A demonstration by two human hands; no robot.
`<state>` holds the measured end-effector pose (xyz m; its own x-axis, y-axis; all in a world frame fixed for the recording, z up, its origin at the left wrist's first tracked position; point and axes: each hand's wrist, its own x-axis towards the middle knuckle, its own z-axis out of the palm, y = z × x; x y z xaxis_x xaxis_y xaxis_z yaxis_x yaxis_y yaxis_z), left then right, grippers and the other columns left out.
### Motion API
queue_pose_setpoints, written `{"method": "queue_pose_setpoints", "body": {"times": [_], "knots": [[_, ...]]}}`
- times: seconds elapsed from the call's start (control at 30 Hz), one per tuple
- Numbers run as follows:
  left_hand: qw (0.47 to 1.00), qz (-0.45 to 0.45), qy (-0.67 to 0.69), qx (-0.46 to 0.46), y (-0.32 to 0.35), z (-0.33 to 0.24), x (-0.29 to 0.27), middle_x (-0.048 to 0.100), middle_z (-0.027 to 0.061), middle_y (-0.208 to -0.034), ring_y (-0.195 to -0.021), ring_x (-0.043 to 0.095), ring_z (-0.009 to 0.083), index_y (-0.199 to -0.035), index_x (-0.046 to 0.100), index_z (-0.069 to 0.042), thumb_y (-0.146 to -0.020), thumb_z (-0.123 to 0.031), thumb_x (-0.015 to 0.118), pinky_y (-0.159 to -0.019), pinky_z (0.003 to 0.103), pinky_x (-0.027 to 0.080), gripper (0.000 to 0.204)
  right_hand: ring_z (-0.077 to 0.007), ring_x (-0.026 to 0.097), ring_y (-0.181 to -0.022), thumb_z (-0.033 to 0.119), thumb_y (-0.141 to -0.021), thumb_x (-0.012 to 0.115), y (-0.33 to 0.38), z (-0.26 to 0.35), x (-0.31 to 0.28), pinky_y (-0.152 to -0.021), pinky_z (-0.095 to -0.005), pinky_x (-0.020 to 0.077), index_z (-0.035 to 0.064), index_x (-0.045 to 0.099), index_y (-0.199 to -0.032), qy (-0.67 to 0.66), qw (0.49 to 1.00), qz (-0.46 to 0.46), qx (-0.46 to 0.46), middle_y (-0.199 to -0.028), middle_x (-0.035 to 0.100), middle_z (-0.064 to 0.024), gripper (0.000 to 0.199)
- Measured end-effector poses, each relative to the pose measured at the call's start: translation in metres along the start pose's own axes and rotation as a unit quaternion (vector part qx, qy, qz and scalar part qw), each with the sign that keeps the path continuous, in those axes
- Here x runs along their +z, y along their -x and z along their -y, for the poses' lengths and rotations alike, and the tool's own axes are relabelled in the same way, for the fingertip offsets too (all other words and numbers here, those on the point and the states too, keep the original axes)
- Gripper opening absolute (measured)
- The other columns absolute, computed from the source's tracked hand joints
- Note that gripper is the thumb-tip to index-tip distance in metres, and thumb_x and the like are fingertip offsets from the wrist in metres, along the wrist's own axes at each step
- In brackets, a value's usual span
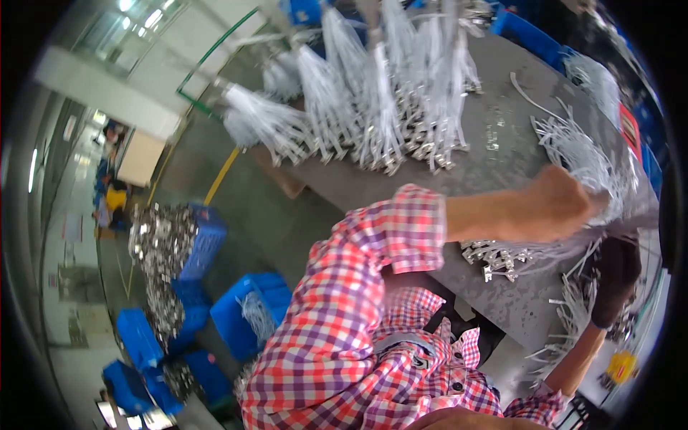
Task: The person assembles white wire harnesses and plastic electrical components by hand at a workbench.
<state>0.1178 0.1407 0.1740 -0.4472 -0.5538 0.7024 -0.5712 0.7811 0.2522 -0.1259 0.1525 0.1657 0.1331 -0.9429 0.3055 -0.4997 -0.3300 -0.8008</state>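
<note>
My left hand [557, 206], bare below a rolled plaid sleeve, is closed in a fist at the right side of the grey table. It grips a bundle of white straps [548, 252] with small metal ends, blurred where it meets the fist. My right hand [615, 279], in a dark glove, is close by at the same bundle; its fingers are mostly hidden. Loose white straps [573, 147] lie beyond the hands, and more straps [571, 315] lie left of the right forearm.
Several tied bunches of white straps [387, 107] stand at the table's far side. The grey table [344, 188] has a curved-looking near edge. Blue bins [247, 315] and a heap of shiny metal parts [161, 244] are on the floor at left. Another blue bin [527, 36] is at far right.
</note>
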Motion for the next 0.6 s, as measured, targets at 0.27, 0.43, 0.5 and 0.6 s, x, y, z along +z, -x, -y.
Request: {"method": "queue_pose_setpoints", "body": {"times": [0.27, 0.43, 0.5, 0.6], "knots": [[0.996, -0.01, -0.028, 0.083, 0.015, 0.003, 0.017, 0.051, 0.0021, -0.052, -0.045, 0.055, 0.0188, -0.075, 0.049, -0.006, -0.069, -0.016, 0.059, -0.046, 0.038, 0.04, 0.015, -0.0108, 0.047, -0.075, 0.009, -0.088, 0.052, -0.003, -0.028, -0.015, -0.065, -0.0232, 0.0405, -0.0044, 0.059, -0.1, 0.022, 0.999, -0.021, -0.041, -0.09, 0.054, -0.0024, 0.019], [0.986, -0.08, -0.091, 0.113, 0.022, 0.009, 0.015, 0.048, -0.0006, -0.05, -0.044, 0.053, 0.0195, -0.067, 0.048, -0.009, -0.07, -0.018, 0.057, -0.052, 0.038, 0.039, 0.012, -0.0152, 0.049, -0.081, 0.01, -0.09, 0.048, -0.005, -0.034, -0.017, -0.071, -0.0254, 0.0406, -0.0071, 0.058, -0.106, 0.011, 1.0, 0.009, -0.013, -0.096, 0.056, -0.0057, 0.026], [0.992, -0.026, -0.091, 0.087, 0.025, 0.009, 0.011, 0.051, 0.0002, -0.05, -0.047, 0.055, 0.021, -0.065, 0.049, -0.01, -0.069, -0.019, 0.057, -0.052, 0.037, 0.039, 0.013, -0.0158, 0.049, -0.082, 0.011, -0.09, 0.048, -0.006, -0.033, -0.017, -0.071, -0.0257, 0.0406, -0.008, 0.057, -0.107, 0.01, 1.0, 0.008, -0.028, -0.096, 0.056, -0.0064, 0.027], [0.996, -0.006, -0.053, 0.072, 0.026, 0.008, 0.005, 0.054, -0.0004, -0.052, -0.048, 0.056, 0.0213, -0.066, 0.049, -0.01, -0.069, -0.02, 0.058, -0.056, 0.038, 0.038, 0.013, -0.0128, 0.045, -0.077, 0.014, -0.09, 0.048, -0.006, -0.027, -0.014, -0.066, -0.024, 0.0375, -0.0048, 0.058, -0.105, -0.002, 1.0, 0.009, -0.023, -0.09, 0.052, -0.003, 0.026]]}}
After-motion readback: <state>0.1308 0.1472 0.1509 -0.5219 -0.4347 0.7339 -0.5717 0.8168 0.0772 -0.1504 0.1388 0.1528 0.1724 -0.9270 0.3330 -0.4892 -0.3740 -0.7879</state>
